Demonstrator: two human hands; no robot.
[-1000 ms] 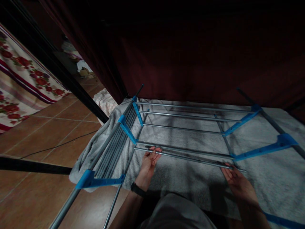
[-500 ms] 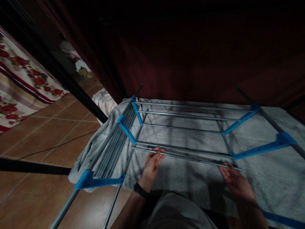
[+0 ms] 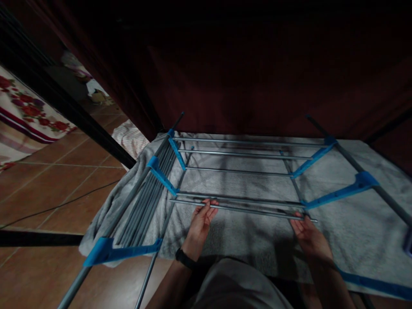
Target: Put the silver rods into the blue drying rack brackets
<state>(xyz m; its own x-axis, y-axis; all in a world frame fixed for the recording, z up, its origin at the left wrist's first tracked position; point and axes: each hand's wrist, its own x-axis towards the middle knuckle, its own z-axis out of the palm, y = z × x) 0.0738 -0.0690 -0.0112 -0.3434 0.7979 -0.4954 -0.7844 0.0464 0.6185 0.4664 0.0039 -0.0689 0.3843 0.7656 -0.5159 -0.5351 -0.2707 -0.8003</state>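
Left hand (image 3: 201,219): I have thumb and fingers pinched about the grey rod (image 3: 251,210), a little in from its left end, with hardly any gap in the grip.
Right hand (image 3: 305,234): my thumb and fingers grasp the same rod close to its right end, a short piece sticking out past them.
Grey rod: it runs across in front of me, spanning from one hand to the other, its left end over the slim pole (image 3: 148,274); I cannot tell whether they touch.
Crossbar (image 3: 241,199): just beyond my grip, nearly alongside the rod, running between the near left bracket (image 3: 164,178) and the near right bracket (image 3: 337,195).
Rod bundle (image 3: 146,201): left of my left hand, grey rods side by side, well apart from my fingers.
Blanket (image 3: 363,240): beneath both hands, grey, bearing the rod bundle.
Watch strap (image 3: 186,259): dark, around my left wrist.
Dark red cloth (image 3: 241,94): hanging beyond my grip.
Tiled floor (image 3: 61,180): off to the left of my hands.
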